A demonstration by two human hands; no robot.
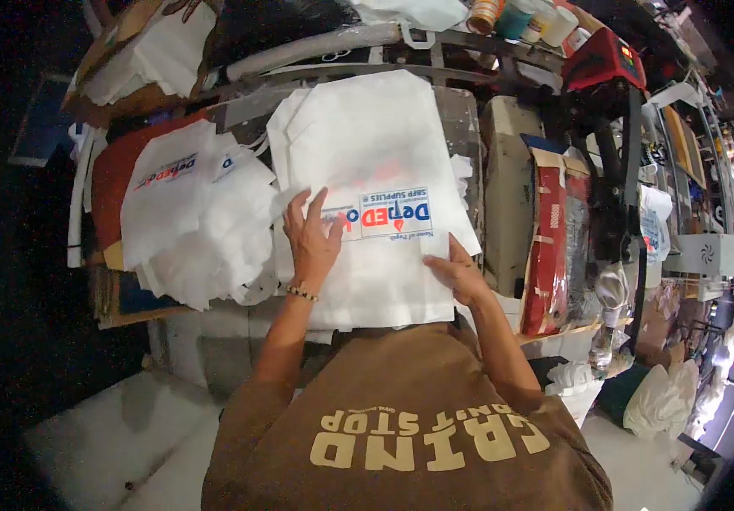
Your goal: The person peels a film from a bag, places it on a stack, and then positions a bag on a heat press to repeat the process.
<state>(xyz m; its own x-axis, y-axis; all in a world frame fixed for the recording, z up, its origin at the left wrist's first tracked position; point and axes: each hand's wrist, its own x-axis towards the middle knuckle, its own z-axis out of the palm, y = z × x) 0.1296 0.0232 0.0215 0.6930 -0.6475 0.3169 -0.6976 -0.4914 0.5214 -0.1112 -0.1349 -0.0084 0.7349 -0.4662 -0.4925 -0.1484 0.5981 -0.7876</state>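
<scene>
A stack of white fabric-like bags (367,128) lies in front of me, printed with a blue and red "DepEd" logo (394,213) that appears upside down. My left hand (311,238) rests on the left part of the top bag, its fingers spread and partly covering the print. At the bag's right edge is my right hand (462,274), with the thumb stretched over the white surface and the index finger apart from it. The other right fingers are mostly hidden. A beaded bracelet (302,293) circles my left wrist.
A loose pile of printed white bags (201,221) lies to the left. On the right stand a red box (554,247) and a dark upright machine with a red head (605,64). Several jars (516,19) line the back, behind a metal rail (469,64).
</scene>
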